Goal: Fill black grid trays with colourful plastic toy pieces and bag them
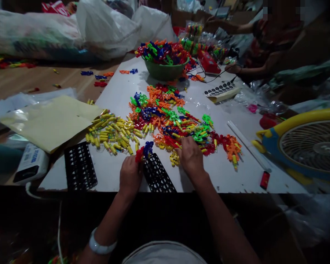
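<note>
My left hand (130, 174) is closed round a few small plastic toy pieces, red and blue (143, 151), at the near edge of the white board (112, 172). A black grid tray (157, 174) lies between my hands. My right hand (190, 157) rests palm down at the near edge of a heap of coloured plastic pieces (170, 117), its fingers curled among them; what they hold is hidden. A pile of yellow tube-like pieces (112, 132) lies to the left of the heap.
A second black grid tray (79, 167) lies at the left. A green bowl (165, 69) heaped with pieces stands at the far side. Another person (264, 40) works at the far right. A yellow and blue fan (308, 143) lies at right; large plastic bags (104, 29) behind.
</note>
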A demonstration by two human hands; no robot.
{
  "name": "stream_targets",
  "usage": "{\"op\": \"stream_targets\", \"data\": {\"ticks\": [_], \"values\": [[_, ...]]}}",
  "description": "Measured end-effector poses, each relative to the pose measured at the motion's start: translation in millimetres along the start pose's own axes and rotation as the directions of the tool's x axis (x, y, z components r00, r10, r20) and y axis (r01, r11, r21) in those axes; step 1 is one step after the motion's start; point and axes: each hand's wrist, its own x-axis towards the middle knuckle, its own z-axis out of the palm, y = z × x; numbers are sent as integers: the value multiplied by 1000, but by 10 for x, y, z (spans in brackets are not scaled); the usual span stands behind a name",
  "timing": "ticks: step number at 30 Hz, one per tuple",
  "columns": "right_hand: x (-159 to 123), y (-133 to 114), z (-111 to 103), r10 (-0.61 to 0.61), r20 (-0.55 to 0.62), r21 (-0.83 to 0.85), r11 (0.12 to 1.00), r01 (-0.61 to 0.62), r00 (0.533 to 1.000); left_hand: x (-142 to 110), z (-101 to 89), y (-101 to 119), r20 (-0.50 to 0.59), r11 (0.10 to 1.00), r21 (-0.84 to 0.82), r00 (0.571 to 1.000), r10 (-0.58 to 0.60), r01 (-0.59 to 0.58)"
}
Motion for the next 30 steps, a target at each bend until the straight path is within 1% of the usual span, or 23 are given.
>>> {"op": "stream_targets", "data": {"ticks": [1, 2, 3, 5, 7, 8, 9, 10, 11, 12, 13, 14, 15, 16, 18, 22, 24, 27, 30], "values": [[9, 76, -34, 25, 23, -85, 996, -23, 999, -12, -19, -7, 14, 1000, -23, 1000, -6, 6], [16, 140, -55, 43, 56, -133, 991, -36, 998, -25, -53, -15, 27, 999, -51, 1000, -10, 11], [21, 190, -69, 59, 81, -144, 988, -47, 995, -32, -106, -23, 32, 996, -81, 999, -20, 23], [19, 241, -80, 86, 104, -73, 994, -79, 991, -18, -263, -23, 18, 986, -147, 997, -71, 73], [2, 226, -72, 130, 142, 124, 981, -148, 981, 65, -458, 20, -32, 964, -224, 988, -154, 143], [-11, 193, -55, 150, 200, 262, 944, -201, 968, 136, -550, 63, -57, 948, -270, 980, -190, 169], [-26, 146, -27, 150, 284, 403, 878, -260, 947, 224, -628, 117, -74, 934, -316, 977, -199, 166], [-39, 87, 15, 125, 372, 524, 790, -319, 920, 323, -685, 180, -57, 919, -364, 981, -186, 153], [-48, 20, 69, 88, 441, 611, 700, -370, 893, 424, -718, 246, 3, 902, -408, 988, -152, 140], [-52, -50, 134, 50, 480, 669, 624, -403, 876, 520, -728, 309, 80, 887, -441, 990, -114, 138], [-48, -118, 207, 23, 493, 707, 573, -415, 870, 604, -718, 366, 164, 875, -462, 983, -78, 146], [-35, -177, 282, 9, 483, 733, 544, -410, 876, 670, -693, 413, 237, 867, -473, 971, -45, 156], [-16, -225, 356, 8, 458, 753, 529, -393, 889, 714, -657, 447, 288, 863, -477, 957, -26, 167], [8, -258, 425, 13, 426, 767, 524, -369, 904, 738, -617, 469, 317, 859, -480, 948, -20, 179], [55, -280, 537, 18, 360, 778, 546, -310, 933, 734, -542, 480, 330, 853, -483, 943, -31, 197], [80, -222, 642, -22, 259, 739, 648, -184, 966, 645, -484, 456, 309, 836, -500, 948, -71, 225], [58, -209, 659, -70, 227, 706, 699, -115, 971, 620, -490, 454, 309, 830, -505, 948, -82, 237], [15, -270, 679, -151, 206, 615, 788, -7, 967, 642, -504, 463, 321, 820, -515, 943, -86, 250], [-9, -359, 654, -231, 205, 513, 853, 96, 951, 710, -493, 462, 341, 820, -525, 939, -44, 230]]}}
